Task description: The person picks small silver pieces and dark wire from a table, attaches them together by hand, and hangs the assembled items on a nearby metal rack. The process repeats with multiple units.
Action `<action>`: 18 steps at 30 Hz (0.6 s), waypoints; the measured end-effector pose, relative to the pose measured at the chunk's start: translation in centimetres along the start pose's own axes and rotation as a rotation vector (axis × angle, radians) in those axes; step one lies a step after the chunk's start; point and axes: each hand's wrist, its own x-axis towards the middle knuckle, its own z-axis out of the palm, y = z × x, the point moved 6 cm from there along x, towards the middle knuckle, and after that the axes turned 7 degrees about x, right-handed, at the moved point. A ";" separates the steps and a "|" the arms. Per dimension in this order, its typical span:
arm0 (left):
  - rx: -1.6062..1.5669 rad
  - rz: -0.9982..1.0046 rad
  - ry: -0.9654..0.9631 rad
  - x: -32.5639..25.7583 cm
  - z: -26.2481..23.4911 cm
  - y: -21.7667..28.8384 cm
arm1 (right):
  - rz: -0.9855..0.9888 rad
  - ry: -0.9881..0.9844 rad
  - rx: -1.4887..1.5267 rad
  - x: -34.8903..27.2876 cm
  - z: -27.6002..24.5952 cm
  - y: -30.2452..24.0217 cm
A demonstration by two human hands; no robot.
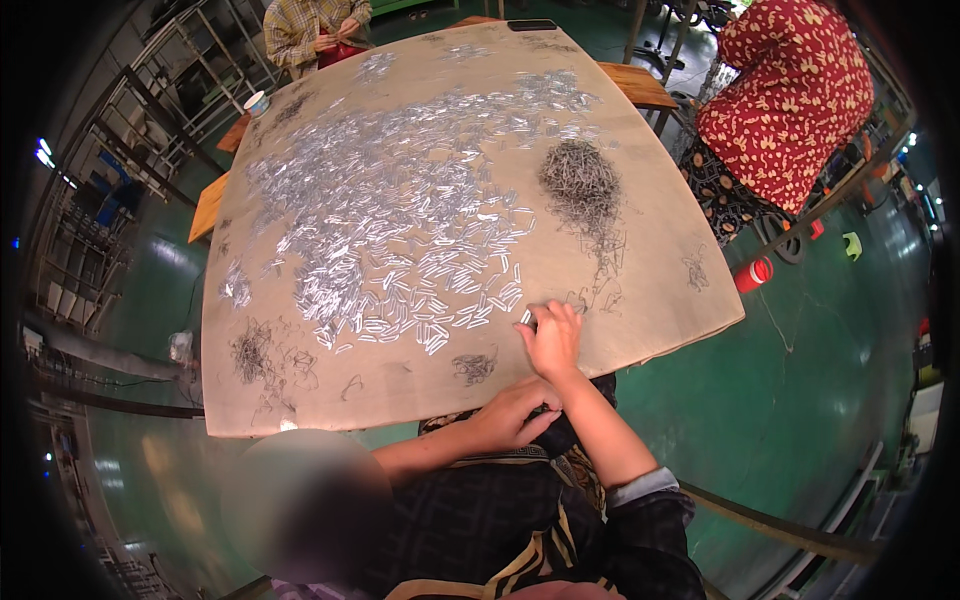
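Many small shiny silver metal strips lie scattered in a wide layer over the brown-covered table. At its near right edge, my right hand pinches one small silver metal strip between thumb and forefinger. Thin dark wire-like bits lie just beyond that hand. Close by my right wrist, at the table's near edge, my left hand is closed with its fingers curled in. What it holds, if anything, is hidden. A small tangle of dark wire-like bits lies on the table to its upper left.
A large dark heap of wire-like bits sits on the table's right side. One person in a checked shirt is at the far edge, another in red patterned clothes at right. Wooden benches, a paper cup and a red bottle surround it.
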 end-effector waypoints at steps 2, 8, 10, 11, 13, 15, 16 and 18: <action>-0.008 0.003 -0.003 -0.1 0.1 -0.2 | -0.020 0.060 0.015 0.0 -0.3 0.1; -0.021 -0.053 0.018 -0.2 0.4 -0.6 | 0.136 -0.044 0.541 -1.2 -2.4 1.5; -0.022 -0.099 0.037 -0.4 0.4 -1.0 | 0.186 -0.075 0.711 -2.2 -4.0 1.9; -0.025 -0.105 0.049 -0.4 0.4 -1.1 | 0.215 -0.086 0.791 -3.0 -5.0 2.1; -0.048 -0.123 0.063 -0.3 0.6 -1.5 | 0.305 -0.097 0.882 -4.7 -6.7 2.4; -0.055 -0.130 0.079 -0.2 0.7 -1.5 | 0.362 -0.098 0.927 -6.0 -8.6 1.7; -0.055 -0.136 0.090 -0.1 0.7 -1.5 | 0.350 -0.088 0.912 -6.5 -9.3 1.5; -0.034 -0.117 0.104 0.3 0.8 -1.2 | 0.326 -0.063 0.886 -7.3 -10.3 1.4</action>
